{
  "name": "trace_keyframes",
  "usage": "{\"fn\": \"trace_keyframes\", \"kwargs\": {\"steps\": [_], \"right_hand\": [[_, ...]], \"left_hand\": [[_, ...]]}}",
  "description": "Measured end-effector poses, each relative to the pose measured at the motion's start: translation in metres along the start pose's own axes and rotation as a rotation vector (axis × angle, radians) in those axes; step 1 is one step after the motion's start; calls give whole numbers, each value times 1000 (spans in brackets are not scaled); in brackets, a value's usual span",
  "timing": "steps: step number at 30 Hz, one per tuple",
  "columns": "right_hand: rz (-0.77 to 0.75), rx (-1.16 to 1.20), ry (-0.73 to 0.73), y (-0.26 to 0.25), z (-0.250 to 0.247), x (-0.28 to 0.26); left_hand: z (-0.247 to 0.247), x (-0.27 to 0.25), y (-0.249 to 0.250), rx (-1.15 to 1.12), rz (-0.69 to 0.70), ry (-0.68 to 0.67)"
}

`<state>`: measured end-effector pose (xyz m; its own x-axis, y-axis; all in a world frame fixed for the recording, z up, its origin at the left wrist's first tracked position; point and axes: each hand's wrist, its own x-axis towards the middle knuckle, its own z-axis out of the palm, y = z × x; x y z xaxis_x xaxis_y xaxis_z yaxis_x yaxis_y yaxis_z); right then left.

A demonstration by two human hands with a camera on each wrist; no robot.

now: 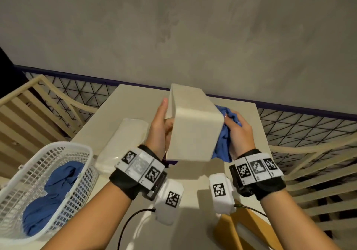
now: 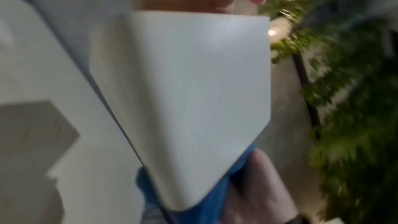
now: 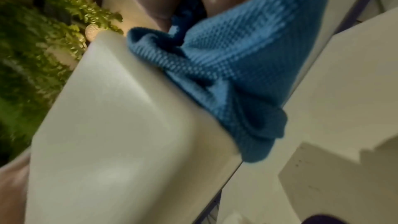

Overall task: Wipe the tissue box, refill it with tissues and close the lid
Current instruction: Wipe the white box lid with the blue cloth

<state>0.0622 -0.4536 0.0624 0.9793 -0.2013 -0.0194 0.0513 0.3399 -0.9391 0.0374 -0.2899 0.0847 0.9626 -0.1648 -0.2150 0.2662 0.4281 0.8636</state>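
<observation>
1. Tissue box (image 1: 195, 126), white and lidless, is held tilted above the small white table (image 1: 239, 103), clear of its surface, its open side turned away toward the left hand.
2. Left hand (image 1: 160, 128) grips the box at that open end, fingers lying straight along its outer wall and the thumb apparently hooked inside; the thumb is largely hidden.
3. Right hand (image 1: 238, 132) holds a bunched blue cloth (image 1: 224, 145), fingers curled round it and pressing it against the box's right side; the right wrist view shows the waffle-weave cloth (image 3: 226, 67) draped over an edge of the box (image 3: 120, 125).
4. Wiping appears to be the step in hand. Done well, it likely calls for a firm left-hand hold while the cloth travels the whole face, then turning the box so that each wall and corner gets a pass.
5. Refilling and closing look still to come: a wrapped tissue pack (image 1: 123, 143) lies on the table just left of the left hand, and a tan, wood-coloured piece (image 1: 249, 230), possibly the lid, sits at the near edge.
6. Counted: one box, one tissue pack, one cloth in use, further blue cloth (image 1: 52, 195) in one white mesh basket (image 1: 81, 153), its number unclear.
</observation>
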Motion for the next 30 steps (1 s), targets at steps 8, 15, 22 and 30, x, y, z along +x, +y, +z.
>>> {"fn": "trace_keyframes", "kwargs": {"steps": [8, 15, 22, 30], "right_hand": [[-132, -303, -197, -5, -4, -10], [-81, -303, -215, 1, -24, -14], [-224, -479, -278, 11, -19, -22], [-315, -724, -360, 31, -35, -28]], "left_hand": [[-16, 21, -14, -127, -291, 105], [-23, 21, -20, -78, -252, -36], [-24, 26, -17, -109, -291, -30], [-19, 35, -21, -136, -182, 100]]}}
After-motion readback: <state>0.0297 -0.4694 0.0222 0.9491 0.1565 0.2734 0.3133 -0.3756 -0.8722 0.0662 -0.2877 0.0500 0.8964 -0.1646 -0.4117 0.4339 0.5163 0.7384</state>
